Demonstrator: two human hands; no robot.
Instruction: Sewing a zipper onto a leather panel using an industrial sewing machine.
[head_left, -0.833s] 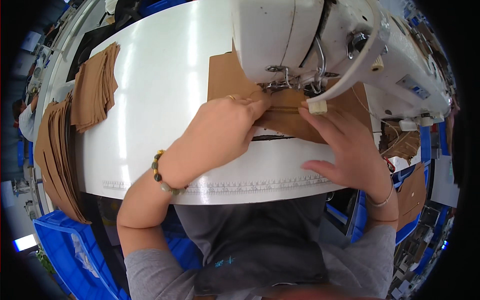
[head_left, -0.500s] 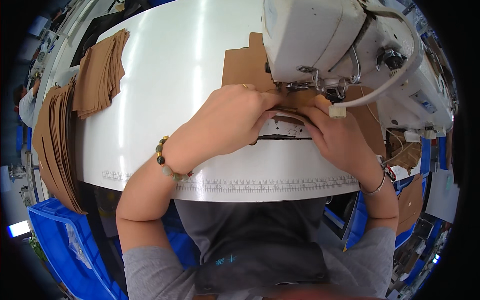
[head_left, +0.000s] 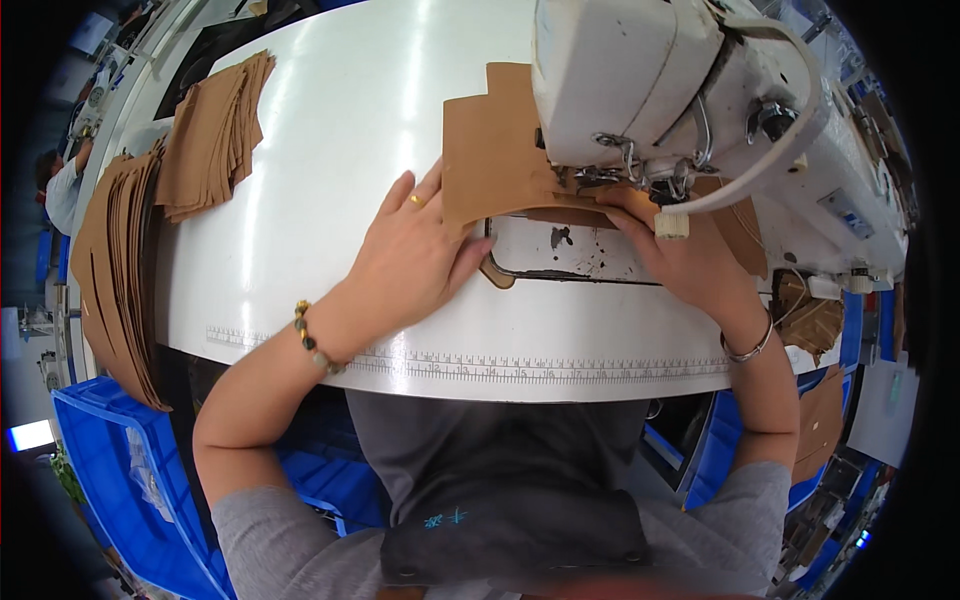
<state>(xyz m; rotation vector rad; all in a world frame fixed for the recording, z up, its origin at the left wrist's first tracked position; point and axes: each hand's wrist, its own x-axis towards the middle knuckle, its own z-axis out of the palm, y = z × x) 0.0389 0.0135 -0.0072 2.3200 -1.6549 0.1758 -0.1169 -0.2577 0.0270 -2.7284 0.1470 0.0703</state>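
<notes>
A flat brown piece (head_left: pixel 487 140), leather or a similar sheet, lies under the needle area of the white sewing machine (head_left: pixel 610 80). Its near edge curves up a little from the metal plate (head_left: pixel 535 250). My left hand (head_left: pixel 405 250) rests at the piece's left edge, fingers stretched out and thumb apart; some fingertips are hidden under the piece. On the other side, my right hand (head_left: pixel 690 255) pinches the piece's near edge close to the presser foot, its fingertips partly hidden by the machine.
At the left stand two stacks of brown pieces, one on the table (head_left: pixel 215 140) and one at its edge (head_left: pixel 118 270). A printed ruler (head_left: pixel 540 370) runs along the front edge. Blue crates (head_left: pixel 120 470) sit below. Another person (head_left: pixel 62 190) works at far left.
My left hand has moved left and down from the needle area, its fingers opening out along the piece's left edge. More of the brown piece and metal plate shows. My right hand stays near the needle.
</notes>
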